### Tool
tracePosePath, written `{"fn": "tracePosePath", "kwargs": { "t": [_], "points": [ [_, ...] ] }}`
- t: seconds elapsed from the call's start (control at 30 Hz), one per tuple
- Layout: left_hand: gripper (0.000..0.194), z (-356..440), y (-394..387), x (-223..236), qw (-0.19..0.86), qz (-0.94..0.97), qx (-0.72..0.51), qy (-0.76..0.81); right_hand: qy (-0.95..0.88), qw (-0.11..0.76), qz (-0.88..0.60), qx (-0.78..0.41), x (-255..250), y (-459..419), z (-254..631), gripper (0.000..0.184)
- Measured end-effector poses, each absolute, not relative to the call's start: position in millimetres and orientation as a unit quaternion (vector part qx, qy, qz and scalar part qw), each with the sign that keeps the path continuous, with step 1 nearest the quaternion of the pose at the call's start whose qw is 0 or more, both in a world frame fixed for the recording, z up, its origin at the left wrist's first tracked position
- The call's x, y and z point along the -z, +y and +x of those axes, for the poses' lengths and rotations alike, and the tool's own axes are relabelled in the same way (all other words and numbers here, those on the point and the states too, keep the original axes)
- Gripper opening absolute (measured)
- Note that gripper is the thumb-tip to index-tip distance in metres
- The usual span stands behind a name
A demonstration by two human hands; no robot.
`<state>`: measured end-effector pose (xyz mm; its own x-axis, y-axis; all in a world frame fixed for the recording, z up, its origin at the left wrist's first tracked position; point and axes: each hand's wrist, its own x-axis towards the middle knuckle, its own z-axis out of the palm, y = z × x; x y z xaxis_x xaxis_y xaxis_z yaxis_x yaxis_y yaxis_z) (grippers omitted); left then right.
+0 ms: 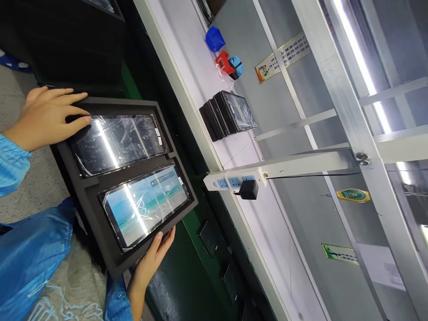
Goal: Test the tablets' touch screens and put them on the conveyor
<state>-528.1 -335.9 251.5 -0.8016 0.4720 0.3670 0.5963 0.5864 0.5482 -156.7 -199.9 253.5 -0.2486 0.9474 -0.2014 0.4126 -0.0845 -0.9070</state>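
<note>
A black tray (92, 196) with two recesses is held tilted in front of me, in a view that is turned sideways. One recess holds a dark-screened tablet (123, 142) under shiny clear film. In the other, a tablet (147, 205) with a lit beach picture is also under film. My left hand (50, 116) is closed over the tray's rim, its thumb by the corner of the dark tablet. Round the opposite rim, my right hand (155, 256) is closed with its thumb on the edge; its other fingers are partly hidden under the tray.
Beyond the green work surface (180, 272), a pale shelf (267, 227) carries a stack of black tablets (230, 116), a blue bin (214, 39) and a red object (225, 62). A power strip (230, 180) with a black plug (248, 190) is fixed at a metal post.
</note>
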Motion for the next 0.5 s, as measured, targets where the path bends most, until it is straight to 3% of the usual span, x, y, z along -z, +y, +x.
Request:
{"fn": "tracePosePath", "kwargs": {
  "t": [0.13, 0.3, 0.5],
  "points": [
    [0.085, -494, -334, -257, 0.097, -0.264, 0.379, -0.881, -0.645, 0.288, -0.530, -0.469, -249, -197, -146, 0.060],
    [0.074, -465, -337, -252, 0.053, -0.255, 0.417, -0.871, -0.700, 0.326, -0.499, -0.394, -259, -185, -139, 0.045],
    [0.061, -460, -350, -247, -0.024, -0.221, 0.460, -0.860, -0.801, 0.254, -0.425, -0.337, -289, -158, -145, 0.033]
  ]
}}
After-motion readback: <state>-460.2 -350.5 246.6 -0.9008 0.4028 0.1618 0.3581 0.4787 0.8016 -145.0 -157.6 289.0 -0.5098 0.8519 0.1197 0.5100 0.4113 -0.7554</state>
